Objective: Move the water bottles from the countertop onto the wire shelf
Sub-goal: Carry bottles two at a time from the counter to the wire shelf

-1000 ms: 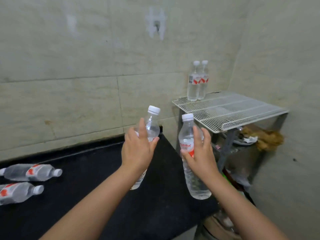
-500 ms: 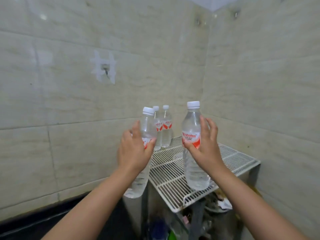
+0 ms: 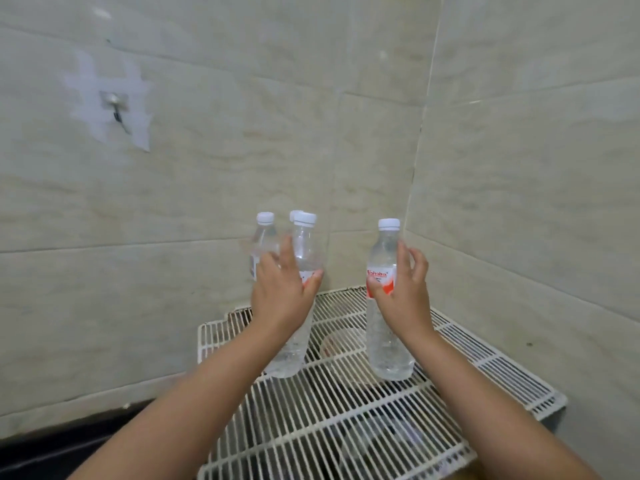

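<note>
Both hands over the white wire shelf (image 3: 346, 403), which sits in the corner of beige tiled walls (image 3: 207, 202). Left hand (image 3: 282, 296) wraps a clear water bottle (image 3: 298, 327), tilted slightly, base low over the wires at the shelf's left side; contact unclear. Right hand (image 3: 403, 292) grips a second bottle (image 3: 386, 327) at its red-white label, upright, base at or just above the grid. Two more bottles (image 3: 265, 240) stand at the back, behind the left hand. Metal wall hook (image 3: 116, 107) upper left. Black countertop (image 3: 52, 452) edge at lower left.
</note>
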Demonstrator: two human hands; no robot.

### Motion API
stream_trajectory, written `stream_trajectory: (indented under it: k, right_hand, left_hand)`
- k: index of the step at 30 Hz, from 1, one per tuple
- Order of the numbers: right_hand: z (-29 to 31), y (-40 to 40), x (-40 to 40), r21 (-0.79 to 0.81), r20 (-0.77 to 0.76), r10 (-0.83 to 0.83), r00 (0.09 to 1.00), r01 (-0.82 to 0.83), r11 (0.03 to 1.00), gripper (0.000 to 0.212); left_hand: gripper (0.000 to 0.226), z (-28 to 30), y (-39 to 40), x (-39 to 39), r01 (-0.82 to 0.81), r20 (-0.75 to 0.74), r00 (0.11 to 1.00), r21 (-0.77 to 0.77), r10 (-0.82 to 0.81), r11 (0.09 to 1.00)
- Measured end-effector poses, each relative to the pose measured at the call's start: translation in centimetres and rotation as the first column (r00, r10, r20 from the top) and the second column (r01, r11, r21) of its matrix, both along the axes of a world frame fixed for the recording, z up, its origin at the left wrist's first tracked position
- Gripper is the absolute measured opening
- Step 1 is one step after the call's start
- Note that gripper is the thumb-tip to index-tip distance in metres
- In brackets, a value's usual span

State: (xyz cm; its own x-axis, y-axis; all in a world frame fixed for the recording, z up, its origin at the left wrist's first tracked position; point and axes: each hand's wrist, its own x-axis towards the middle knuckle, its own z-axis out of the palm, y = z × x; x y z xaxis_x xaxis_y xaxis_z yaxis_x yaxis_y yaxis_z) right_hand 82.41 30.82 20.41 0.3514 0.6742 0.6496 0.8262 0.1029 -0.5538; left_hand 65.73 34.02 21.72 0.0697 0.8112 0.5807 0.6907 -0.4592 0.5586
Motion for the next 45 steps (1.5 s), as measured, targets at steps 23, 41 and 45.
stream_trajectory:
  k: [23,41,45]
  right_hand:
    - [-3.3,11.3,7.9,0.15,0.101,0.28,0.955,-0.292,0.944,0.056]
    - [9.8,11.6,8.2,-0.445,0.389,0.158,0.908,0.035,0.895,0.045]
    - [10.4,11.9,8.2,-0.526,0.427,0.236,0.873,0.028,0.85,0.04]
  left_hand:
    - [0.066,-4.4,6.6,11.9,-0.259,-0.041,0.962,0.151,0.268,0.954]
    - [0.049,4.7,7.3,7.3,0.032,0.002,0.999,-0.083,-0.032,0.996]
    - [0.041,6.5,7.7,6.7,0.14,-0.133,0.977,-0.197,-0.168,0.97]
